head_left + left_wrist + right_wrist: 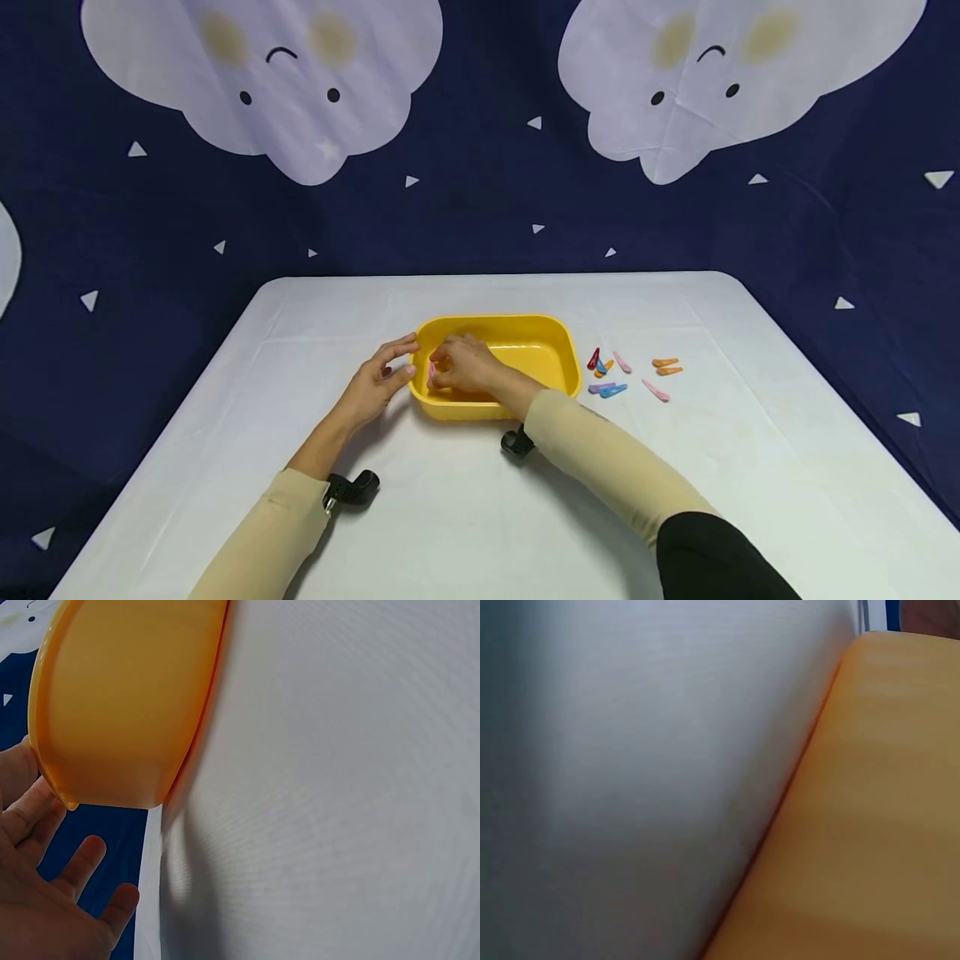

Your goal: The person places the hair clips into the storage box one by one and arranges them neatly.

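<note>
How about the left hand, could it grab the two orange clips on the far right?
Probably not easily: the left hand is at the left end of the yellow tub, and those orange clips lie beyond its right end, with the tub and right hand between.

No words or numbers can be read.
On the dark blue cloth (480, 233) behind the far edge of the table (450, 517), the print is only pictures: white clouds (262, 125) with simple faces upside down, and small white triangles (137, 150). The visible walls of the yellow box (465, 412) are plain; the hair clips (613, 391), toward the table's right edge, are too small to tell.
</note>
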Action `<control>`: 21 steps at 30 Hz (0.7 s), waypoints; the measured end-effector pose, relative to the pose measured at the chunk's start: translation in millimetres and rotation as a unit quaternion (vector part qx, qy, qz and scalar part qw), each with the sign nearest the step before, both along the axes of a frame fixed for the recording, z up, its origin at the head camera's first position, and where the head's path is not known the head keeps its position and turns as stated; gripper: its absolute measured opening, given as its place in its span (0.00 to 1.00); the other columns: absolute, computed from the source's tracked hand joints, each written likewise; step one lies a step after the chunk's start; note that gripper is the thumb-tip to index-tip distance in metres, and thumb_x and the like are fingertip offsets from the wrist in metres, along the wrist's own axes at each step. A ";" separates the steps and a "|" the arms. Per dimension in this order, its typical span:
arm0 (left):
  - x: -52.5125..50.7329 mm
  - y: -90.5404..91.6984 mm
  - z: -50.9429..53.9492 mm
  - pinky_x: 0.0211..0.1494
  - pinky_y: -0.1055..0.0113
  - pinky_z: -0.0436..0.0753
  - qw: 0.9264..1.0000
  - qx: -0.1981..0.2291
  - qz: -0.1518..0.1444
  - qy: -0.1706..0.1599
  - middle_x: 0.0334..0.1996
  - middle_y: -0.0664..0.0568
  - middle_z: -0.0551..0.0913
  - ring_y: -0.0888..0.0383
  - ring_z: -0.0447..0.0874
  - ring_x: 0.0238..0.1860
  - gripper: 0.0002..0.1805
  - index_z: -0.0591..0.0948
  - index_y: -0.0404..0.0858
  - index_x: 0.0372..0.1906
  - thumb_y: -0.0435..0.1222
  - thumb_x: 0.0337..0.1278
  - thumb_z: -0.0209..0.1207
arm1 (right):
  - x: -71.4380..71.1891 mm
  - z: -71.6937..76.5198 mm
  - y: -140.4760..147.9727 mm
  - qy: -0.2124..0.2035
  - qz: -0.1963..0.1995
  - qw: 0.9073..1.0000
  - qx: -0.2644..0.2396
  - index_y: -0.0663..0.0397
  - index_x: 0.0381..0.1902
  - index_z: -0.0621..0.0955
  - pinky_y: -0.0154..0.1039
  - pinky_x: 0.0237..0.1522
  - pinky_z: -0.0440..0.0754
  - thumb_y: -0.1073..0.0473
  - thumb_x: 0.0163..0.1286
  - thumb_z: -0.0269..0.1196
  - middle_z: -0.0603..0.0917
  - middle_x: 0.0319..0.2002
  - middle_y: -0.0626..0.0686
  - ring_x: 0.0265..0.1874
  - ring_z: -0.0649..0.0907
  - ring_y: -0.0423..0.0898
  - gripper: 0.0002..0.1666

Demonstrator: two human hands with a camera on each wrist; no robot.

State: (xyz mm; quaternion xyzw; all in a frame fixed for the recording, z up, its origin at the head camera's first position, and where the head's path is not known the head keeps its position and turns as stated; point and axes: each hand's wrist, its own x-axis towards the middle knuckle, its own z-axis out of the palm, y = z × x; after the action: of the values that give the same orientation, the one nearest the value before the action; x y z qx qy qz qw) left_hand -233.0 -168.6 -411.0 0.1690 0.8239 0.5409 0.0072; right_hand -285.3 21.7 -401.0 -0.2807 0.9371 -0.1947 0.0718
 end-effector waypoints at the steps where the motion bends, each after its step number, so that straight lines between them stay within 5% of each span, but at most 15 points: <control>1: 0.5 -0.1 0.4 0.71 0.38 0.55 1.000 -0.001 0.001 0.000 0.72 0.49 0.61 0.46 0.51 0.74 0.21 0.71 0.37 0.63 0.38 0.67 0.52 | -0.2 -0.7 -0.2 0.001 0.000 1.000 0.003 0.49 0.52 0.82 0.48 0.58 0.67 0.45 0.58 0.67 0.80 0.50 0.48 0.50 0.72 0.48 0.26; 8: 1.9 -0.3 1.7 0.71 0.39 0.55 1.000 -0.001 0.001 -0.004 0.72 0.50 0.61 0.47 0.51 0.75 0.22 0.70 0.37 0.63 0.38 0.67 0.52 | -2.8 -3.2 -0.9 0.016 -0.001 1.000 0.025 0.47 0.51 0.83 0.48 0.66 0.62 0.45 0.58 0.68 0.82 0.48 0.46 0.53 0.74 0.45 0.24; 21: 1.6 0.1 1.8 0.71 0.38 0.54 1.000 -0.006 -0.002 -0.007 0.72 0.48 0.60 0.45 0.49 0.75 0.22 0.69 0.36 0.64 0.38 0.68 0.51 | -2.0 -4.5 1.1 0.018 0.001 0.999 0.035 0.44 0.52 0.83 0.42 0.51 0.67 0.40 0.56 0.68 0.79 0.48 0.45 0.47 0.68 0.46 0.27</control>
State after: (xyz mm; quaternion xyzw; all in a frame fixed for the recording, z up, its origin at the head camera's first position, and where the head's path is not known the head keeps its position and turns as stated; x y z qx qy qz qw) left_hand -231.4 -168.5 -409.2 0.1671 0.8265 0.5374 0.0150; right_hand -287.3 22.9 -405.5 -0.2822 0.9443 -0.1567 0.0643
